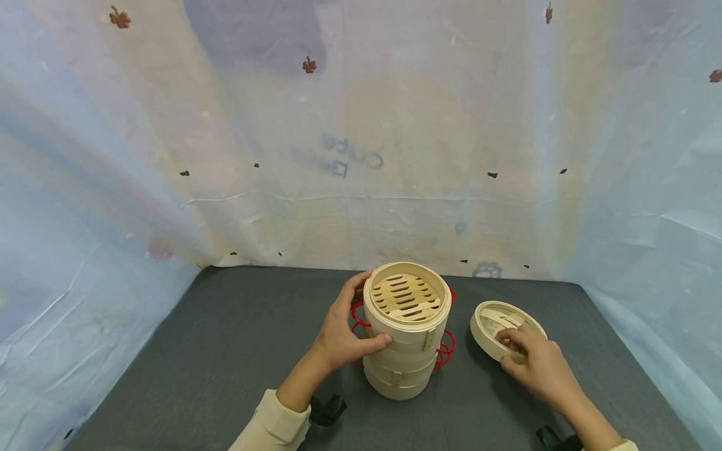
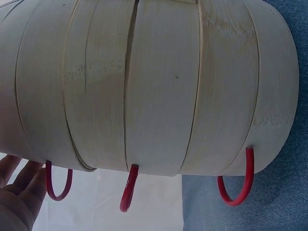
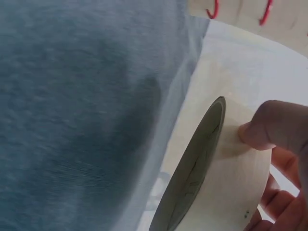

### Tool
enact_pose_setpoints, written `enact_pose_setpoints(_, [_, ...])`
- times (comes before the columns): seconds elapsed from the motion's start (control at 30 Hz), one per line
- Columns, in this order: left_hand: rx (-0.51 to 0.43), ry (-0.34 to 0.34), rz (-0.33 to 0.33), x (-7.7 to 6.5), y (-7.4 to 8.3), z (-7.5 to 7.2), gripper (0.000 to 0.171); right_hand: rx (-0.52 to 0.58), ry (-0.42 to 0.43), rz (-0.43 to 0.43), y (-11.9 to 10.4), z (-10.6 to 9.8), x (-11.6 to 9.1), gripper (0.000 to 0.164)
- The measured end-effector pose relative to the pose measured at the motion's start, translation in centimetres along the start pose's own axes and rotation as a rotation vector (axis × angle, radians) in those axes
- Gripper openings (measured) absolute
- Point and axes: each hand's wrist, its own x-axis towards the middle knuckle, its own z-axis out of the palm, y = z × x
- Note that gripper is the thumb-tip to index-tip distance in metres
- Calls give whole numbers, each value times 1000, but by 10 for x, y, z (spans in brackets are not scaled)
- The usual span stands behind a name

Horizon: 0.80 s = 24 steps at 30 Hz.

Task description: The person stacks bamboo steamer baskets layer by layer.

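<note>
A stack of round bamboo steamers (image 1: 400,357) stands upright on the dark tabletop, its top tier uncovered and showing a slatted floor. Red loop handles (image 2: 240,192) stick out from its sides. My left hand (image 1: 344,335) holds the stack's upper left side, thumb across the front and fingers round the back. To the right, my right hand (image 1: 538,363) grips the rim of a shallow round bamboo steamer piece (image 3: 236,178), thumb outside. That piece is tilted above the table, apart from the stack. Whether it is a lid or a tier, I cannot tell.
The dark grey tabletop (image 1: 237,357) surrounds the stack. A pale patterned curtain (image 1: 395,207) hangs behind the table and along both sides. Black straps (image 1: 328,410) sit at the wrists.
</note>
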Motion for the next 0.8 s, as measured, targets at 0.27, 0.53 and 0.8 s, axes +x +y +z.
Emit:
enact_pose_setpoints(0.27, [9, 1, 5, 1, -1, 0, 94, 17, 54, -54, -6, -12, 13, 39])
enact_pose_setpoints(0.53, [8, 0, 2, 0, -1, 0, 94, 40, 79, -79, -11, -20, 22, 40])
enact_pose_setpoints(0.8, [4, 6, 6, 1, -1, 0, 94, 39, 79, -98, -15, -26, 31, 38])
